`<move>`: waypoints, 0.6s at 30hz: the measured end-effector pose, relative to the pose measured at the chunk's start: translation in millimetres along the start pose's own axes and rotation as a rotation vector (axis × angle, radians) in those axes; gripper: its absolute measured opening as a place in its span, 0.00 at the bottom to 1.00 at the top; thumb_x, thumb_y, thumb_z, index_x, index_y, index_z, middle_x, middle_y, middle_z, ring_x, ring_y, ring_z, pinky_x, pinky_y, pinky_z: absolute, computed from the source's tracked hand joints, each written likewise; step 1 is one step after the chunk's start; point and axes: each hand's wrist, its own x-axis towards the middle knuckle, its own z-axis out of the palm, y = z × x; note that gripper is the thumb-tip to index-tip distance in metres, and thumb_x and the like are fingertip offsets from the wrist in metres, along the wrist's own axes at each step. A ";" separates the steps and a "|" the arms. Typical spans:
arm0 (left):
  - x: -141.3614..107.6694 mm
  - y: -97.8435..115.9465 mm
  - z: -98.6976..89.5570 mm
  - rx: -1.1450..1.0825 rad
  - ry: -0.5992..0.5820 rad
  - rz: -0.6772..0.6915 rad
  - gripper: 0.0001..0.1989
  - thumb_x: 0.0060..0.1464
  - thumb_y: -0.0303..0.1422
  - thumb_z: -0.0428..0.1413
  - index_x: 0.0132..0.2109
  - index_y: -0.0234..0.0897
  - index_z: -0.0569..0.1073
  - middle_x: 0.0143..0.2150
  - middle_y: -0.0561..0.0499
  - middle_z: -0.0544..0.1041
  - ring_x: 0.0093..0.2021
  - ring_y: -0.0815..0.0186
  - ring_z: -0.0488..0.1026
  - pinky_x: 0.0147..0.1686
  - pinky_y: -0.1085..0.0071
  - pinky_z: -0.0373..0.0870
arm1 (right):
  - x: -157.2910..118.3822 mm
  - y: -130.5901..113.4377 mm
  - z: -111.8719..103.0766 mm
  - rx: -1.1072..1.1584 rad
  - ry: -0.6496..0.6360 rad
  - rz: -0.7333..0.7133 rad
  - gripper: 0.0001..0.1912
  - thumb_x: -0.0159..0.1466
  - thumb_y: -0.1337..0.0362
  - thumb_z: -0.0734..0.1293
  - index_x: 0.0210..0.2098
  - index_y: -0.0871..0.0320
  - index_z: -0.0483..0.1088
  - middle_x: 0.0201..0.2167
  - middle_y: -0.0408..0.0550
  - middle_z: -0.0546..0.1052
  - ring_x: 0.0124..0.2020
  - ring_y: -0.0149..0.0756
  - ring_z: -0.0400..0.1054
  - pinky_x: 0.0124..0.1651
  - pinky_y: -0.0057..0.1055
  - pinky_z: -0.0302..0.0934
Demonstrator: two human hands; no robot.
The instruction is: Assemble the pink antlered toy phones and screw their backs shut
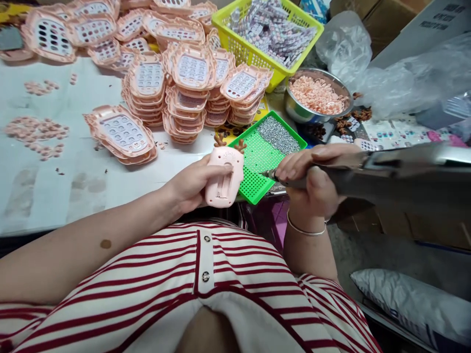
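In my left hand [195,184] is a pink plastic toy phone [221,189] with brown antlers, its back facing up and my thumb across it. An open slot and small screw holes show in that back. My right hand [312,181] grips a dark electric screwdriver [353,179], blurred towards its rear end. Its bit points left, over the green tray [253,189] and a little apart from the toy. Small silver screws [277,135] lie heaped in the tray's far part.
Stacks of pink shell halves [191,68] with button pads cover the table's back. Behind the tray stand a yellow basket [239,41] of patterned pieces and a metal bowl [296,105] of small pink parts. Loose pink pieces [37,130] lie left; plastic bags [405,81] sit right.
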 end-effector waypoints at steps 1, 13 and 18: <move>-0.8 0.7 0.3 -0.037 0.006 0.007 0.23 0.48 0.28 0.64 0.52 0.36 0.73 0.38 0.48 0.80 0.34 0.64 0.77 0.39 0.64 0.76 | -5.8 7.7 -8.0 -0.025 0.015 0.032 0.10 0.60 0.57 0.72 0.40 0.45 0.72 0.19 0.34 0.67 0.16 0.30 0.63 0.19 0.30 0.63; 1.0 -1.1 -4.7 -0.031 -0.041 -0.062 0.24 0.46 0.23 0.62 0.53 0.34 0.74 0.38 0.46 0.81 0.37 0.59 0.79 0.45 0.58 0.77 | -25.9 34.3 -26.2 -0.139 0.095 0.127 0.09 0.60 0.58 0.72 0.39 0.47 0.71 0.17 0.33 0.66 0.16 0.30 0.64 0.20 0.29 0.62; 3.6 -1.9 -6.8 -0.028 0.014 -0.061 0.22 0.53 0.31 0.63 0.55 0.39 0.73 0.43 0.44 0.81 0.39 0.57 0.80 0.42 0.56 0.79 | -25.5 35.1 -28.4 -0.155 0.088 0.156 0.10 0.60 0.55 0.72 0.38 0.48 0.70 0.18 0.34 0.66 0.15 0.30 0.63 0.20 0.31 0.62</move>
